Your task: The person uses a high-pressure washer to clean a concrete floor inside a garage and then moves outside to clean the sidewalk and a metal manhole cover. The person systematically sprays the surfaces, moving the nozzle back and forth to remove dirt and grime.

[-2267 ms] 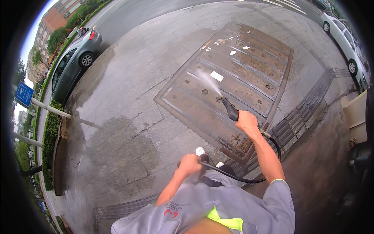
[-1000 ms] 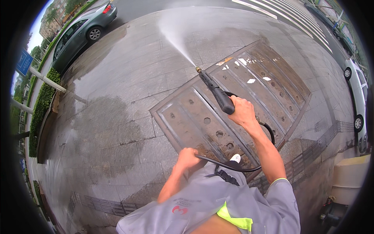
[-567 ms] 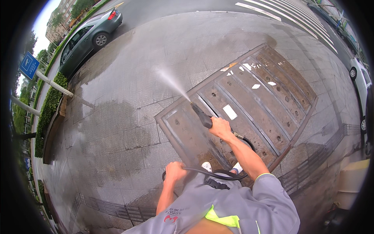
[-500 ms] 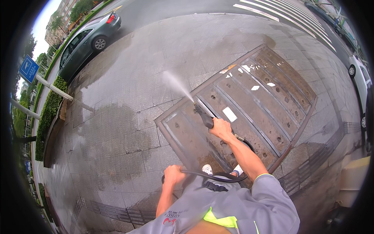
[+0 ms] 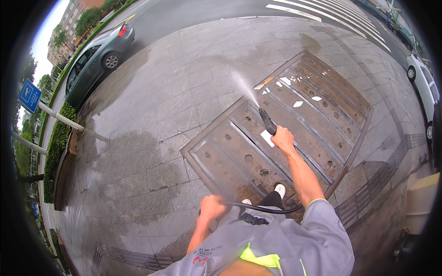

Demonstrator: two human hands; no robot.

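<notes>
My right hand (image 5: 282, 138) is closed around the grip of a black pressure washer gun (image 5: 267, 121), which points up and slightly left. A white water spray (image 5: 245, 88) leaves its tip toward the far edge of the rusty metal cover plate (image 5: 216, 156). My left hand (image 5: 212, 207) is closed on a black hose (image 5: 262, 210), which runs across my waist toward the right arm. White paper scraps (image 5: 298, 104) lie on the plate, and a white rectangle (image 5: 267, 138) is partly hidden behind the gun. My feet in white shoes (image 5: 280, 190) are at the plate's near part.
Wet grey paving (image 5: 138, 161) surrounds the plate. A dark green car (image 5: 92, 62) stands at the upper left, near a hedge (image 5: 57, 147) and a blue sign (image 5: 29, 95) on a pole. A white car (image 5: 421, 83) is at the far right, beside a beige container (image 5: 421, 198).
My right hand and the gun have swung right, and the spray has moved right with them. My left hand has shifted slightly right, still on the hose. My feet have moved.
</notes>
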